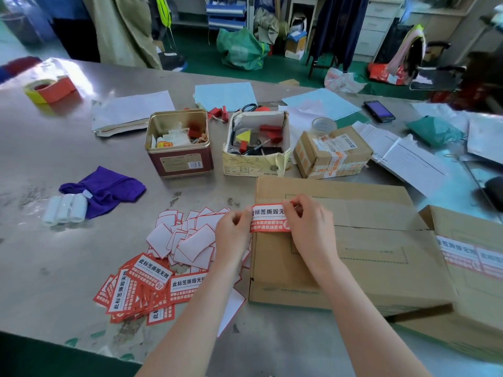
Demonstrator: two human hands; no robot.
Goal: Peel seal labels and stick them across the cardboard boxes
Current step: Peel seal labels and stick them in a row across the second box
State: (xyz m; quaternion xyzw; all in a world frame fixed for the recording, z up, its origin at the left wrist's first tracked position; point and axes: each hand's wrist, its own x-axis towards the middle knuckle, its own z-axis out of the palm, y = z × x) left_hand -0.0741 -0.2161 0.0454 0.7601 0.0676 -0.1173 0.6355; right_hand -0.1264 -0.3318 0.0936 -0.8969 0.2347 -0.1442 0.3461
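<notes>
A red and white seal label (268,219) is stretched between my two hands just above the left end of a flat cardboard box (367,246). My left hand (234,232) pinches the label's left end and my right hand (307,227) pinches its right end over the box top. To the left of the box lies a stack of unpeeled red labels (141,284) and, behind it, a heap of white backing papers (185,238). A second cardboard box (473,281) at the right carries stuck labels (468,257) on its top.
On the metal table (68,268) stand a tin (178,144) and an open carton of small items (255,142), with a taped parcel (332,153) behind the flat box. A purple cloth (106,190), white rolls (66,209), a tape roll (49,89), loose papers and a phone (379,111) lie around.
</notes>
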